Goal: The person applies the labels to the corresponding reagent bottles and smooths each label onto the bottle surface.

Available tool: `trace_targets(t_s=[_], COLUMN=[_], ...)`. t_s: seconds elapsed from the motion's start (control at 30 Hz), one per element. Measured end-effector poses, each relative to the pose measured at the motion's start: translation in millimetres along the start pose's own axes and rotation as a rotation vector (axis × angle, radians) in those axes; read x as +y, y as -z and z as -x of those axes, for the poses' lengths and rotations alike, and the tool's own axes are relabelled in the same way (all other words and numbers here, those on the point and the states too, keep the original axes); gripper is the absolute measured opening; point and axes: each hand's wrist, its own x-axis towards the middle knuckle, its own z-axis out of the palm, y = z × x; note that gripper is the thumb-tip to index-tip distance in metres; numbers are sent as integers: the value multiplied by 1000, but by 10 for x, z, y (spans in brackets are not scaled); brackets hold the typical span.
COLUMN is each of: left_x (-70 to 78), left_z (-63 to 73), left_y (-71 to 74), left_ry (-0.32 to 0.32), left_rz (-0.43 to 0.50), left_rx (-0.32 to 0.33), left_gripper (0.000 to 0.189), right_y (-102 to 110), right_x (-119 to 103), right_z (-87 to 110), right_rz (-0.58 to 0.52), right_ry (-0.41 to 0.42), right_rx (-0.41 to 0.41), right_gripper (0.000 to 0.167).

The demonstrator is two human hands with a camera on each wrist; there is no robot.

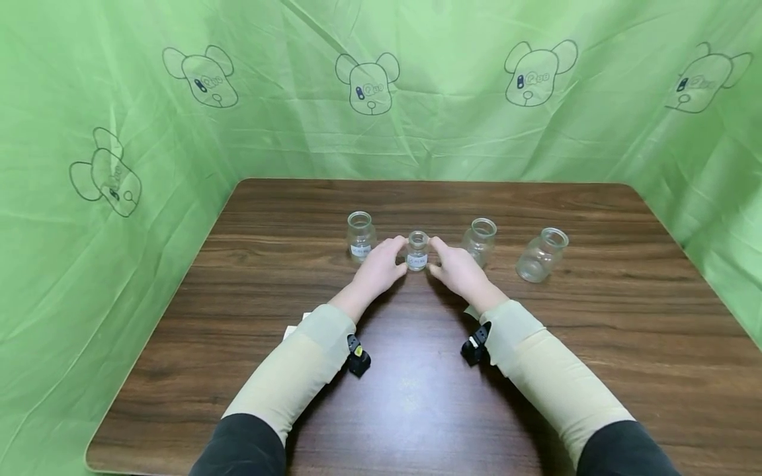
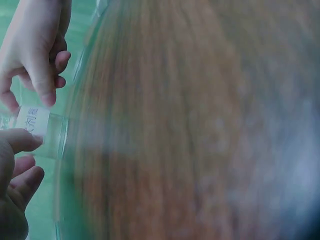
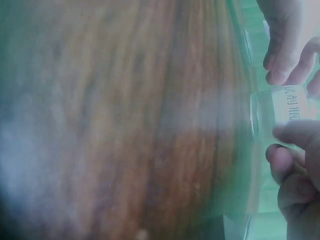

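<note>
A small clear glass jar (image 1: pixel 418 250) with a white label (image 1: pixel 417 262) stands upright between both hands near the middle of the table. From its left side my left hand (image 1: pixel 381 264) holds it, thumb low by the label. Opposite, my right hand (image 1: pixel 461 268) has its fingertips at the jar's right side. In the left wrist view the left thumb (image 2: pixel 22 140) lies on the label's edge, and the right hand (image 2: pixel 37 55) reaches the other edge. Handwriting shows on the label in the right wrist view, with the right hand (image 3: pixel 300 165) beside it.
Another labelled glass jar (image 1: pixel 360 237) stands left, beyond the left hand. To the right are two unlabelled glass jars, one partly behind the right hand (image 1: pixel 481 238), one farther out (image 1: pixel 540 256). White paper (image 1: pixel 290 331) shows beside the left forearm. Green cloth (image 1: pixel 440 132) surrounds the wooden table (image 1: pixel 208 317).
</note>
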Motion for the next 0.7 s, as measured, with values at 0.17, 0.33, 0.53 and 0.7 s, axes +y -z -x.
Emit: trace_targets(t_s=[0.17, 0.33, 0.53, 0.7], left_x=[13, -38, -86, -101], left_z=[0, 27, 14, 5], left_y=[-62, -93, -75, -60], left_ry=[14, -21, -65, -66], left_rz=[-1, -25, -22, -29], left_rx=[20, 39, 53, 50], left_gripper=[37, 33, 32, 32], right_y=[-58, -123, -143, -118], right_x=[-19, -6, 28, 32], right_z=[-24, -38, -70, -79], right_rz=[-1, 23, 37, 20], right_ry=[2, -6, 17, 23], right_rx=[-2, 7, 26, 31], right_gripper=[43, 37, 34, 33])
